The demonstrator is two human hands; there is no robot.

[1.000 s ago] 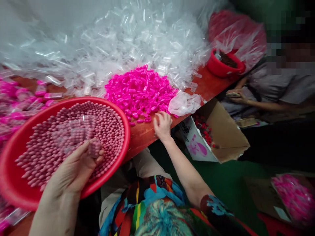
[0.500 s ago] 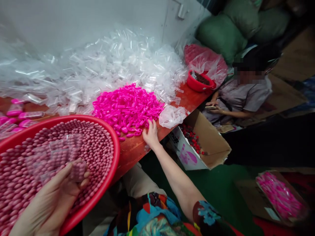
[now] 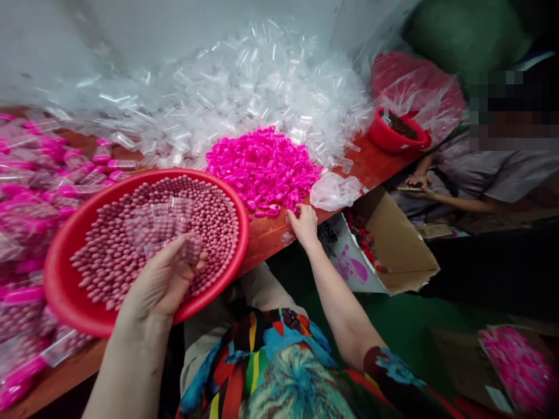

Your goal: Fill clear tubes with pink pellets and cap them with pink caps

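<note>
My left hand is closed around a small clear plastic container with pink beads showing in it. It hovers over a red basin of round pink beads. Several more clear containers lie on the beads just beyond my fingers. At the front right edge of a heap of bright pink plastic caps, my right hand has its thumb and forefinger curled about a pink cap. Its other fingers are partly hidden.
Loose clear containers are heaped along the wall. Filled, pink-capped ones crowd the left. A crumpled plastic bag, a small red bowl and an open carton are to the right, near a seated person.
The view has swung left and down, so more of the basin and the filled containers shows. My left hand keeps its container; my right hand stays at the caps, its fingers more curled.
</note>
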